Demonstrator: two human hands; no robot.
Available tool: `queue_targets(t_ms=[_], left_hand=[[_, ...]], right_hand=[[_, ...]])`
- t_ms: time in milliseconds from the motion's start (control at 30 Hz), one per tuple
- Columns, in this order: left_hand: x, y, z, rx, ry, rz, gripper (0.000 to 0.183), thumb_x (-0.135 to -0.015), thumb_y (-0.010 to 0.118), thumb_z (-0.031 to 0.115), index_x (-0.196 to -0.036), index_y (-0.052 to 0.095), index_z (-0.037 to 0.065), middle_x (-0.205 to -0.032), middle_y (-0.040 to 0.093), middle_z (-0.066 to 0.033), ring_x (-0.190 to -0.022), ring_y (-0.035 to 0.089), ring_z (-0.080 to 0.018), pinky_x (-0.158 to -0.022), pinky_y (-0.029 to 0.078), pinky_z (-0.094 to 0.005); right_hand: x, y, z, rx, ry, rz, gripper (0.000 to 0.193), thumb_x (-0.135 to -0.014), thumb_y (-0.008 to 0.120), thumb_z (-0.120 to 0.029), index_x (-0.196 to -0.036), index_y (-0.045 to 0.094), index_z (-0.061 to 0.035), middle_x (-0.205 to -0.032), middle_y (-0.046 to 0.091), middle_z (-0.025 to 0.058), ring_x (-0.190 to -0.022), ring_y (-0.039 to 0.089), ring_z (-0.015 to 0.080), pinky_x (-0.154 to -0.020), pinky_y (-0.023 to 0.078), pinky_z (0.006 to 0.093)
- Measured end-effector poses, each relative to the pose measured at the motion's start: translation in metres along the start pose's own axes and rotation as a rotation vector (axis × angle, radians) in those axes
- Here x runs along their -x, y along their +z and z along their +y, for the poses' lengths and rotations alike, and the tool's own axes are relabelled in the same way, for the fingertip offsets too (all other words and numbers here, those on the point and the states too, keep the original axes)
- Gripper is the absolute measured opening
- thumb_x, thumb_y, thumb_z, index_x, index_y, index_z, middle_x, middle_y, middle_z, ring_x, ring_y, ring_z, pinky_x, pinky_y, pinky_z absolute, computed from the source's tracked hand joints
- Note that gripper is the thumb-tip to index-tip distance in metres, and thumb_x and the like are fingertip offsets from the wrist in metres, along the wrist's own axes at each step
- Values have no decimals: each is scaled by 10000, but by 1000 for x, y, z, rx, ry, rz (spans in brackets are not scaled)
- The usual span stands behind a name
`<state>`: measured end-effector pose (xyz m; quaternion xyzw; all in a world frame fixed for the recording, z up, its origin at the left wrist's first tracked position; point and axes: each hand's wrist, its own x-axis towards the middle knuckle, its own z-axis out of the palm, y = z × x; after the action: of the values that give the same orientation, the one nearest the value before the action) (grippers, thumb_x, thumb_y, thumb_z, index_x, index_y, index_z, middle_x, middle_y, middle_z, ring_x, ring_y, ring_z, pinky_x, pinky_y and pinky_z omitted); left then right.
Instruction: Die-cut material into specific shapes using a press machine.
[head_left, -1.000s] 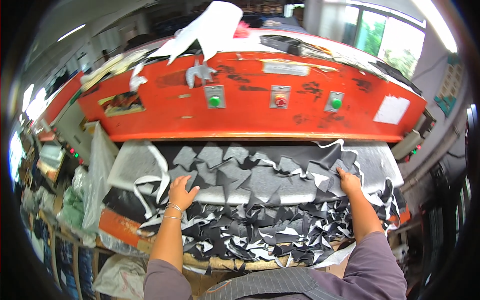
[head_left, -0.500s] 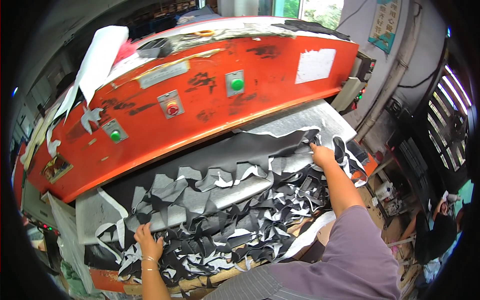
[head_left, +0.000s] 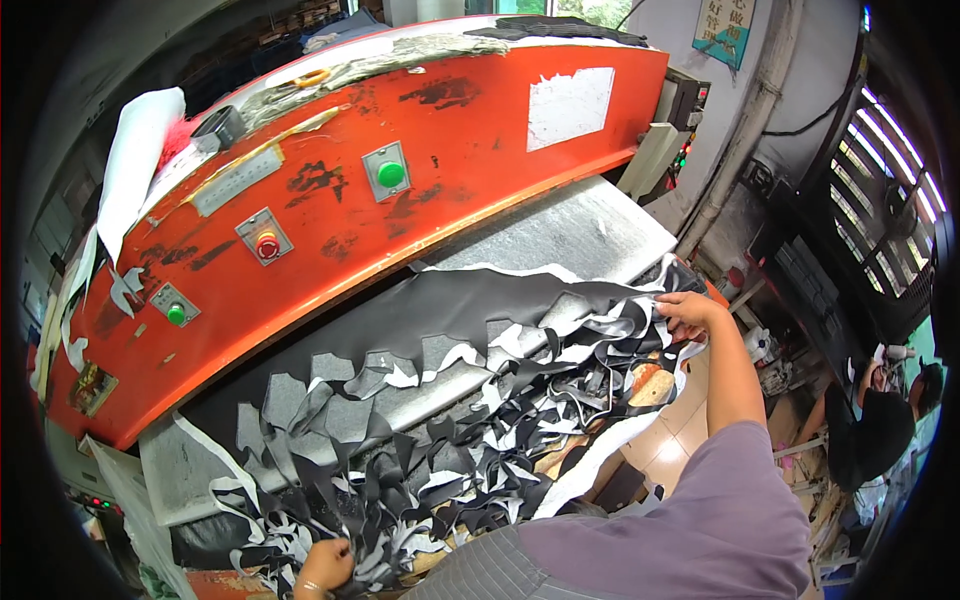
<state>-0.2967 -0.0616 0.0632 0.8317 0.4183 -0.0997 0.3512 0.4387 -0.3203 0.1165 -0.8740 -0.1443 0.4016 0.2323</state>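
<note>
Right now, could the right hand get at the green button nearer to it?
Probably yes: nothing covers the green button, and the space above the black sheet looks open. The right hand seems to pinch the sheet's end, so it would likely need to let go.

I can see a wall sign [head_left: 720,35] beside a pipe [head_left: 764,100], a slatted window [head_left: 880,190] farther right, a co-worker [head_left: 868,435] below it, floor tiles [head_left: 665,450] and clear plastic [head_left: 128,510] lower left.
</note>
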Motion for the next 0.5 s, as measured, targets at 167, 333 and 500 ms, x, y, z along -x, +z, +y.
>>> queue_targets(t_ms=[167,333,500], left_hand=[[-5,-72,79,-5,-8,202,171,-795,672,143,-898,643,9,-741,647,-115,-655,607,-211,-648,488,-323],[-64,-100,135,34,44,646,88,-811,658,66,-839,609,-2,-702,613,-103,-684,600,-171,-621,464,-316],[-156,-92,195,50,299,466,231,-863,626,219,-799,611,-2,-720,621,-120,-666,595,-243,-623,457,-339]], right_hand=[[24,5,3,429,-463,429,407,-835,674,-384,-1185,662,-177,-929,669,136,-794,655,298,-708,515,382],[81,77,-36,329,-862,183,388,-787,716,-388,-1028,682,-85,-1001,628,136,-998,587,305,-853,474,403],[88,124,-10,653,-874,42,425,-739,772,-366,-1053,671,-99,-1351,391,204,-1172,479,383,-974,409,454]])
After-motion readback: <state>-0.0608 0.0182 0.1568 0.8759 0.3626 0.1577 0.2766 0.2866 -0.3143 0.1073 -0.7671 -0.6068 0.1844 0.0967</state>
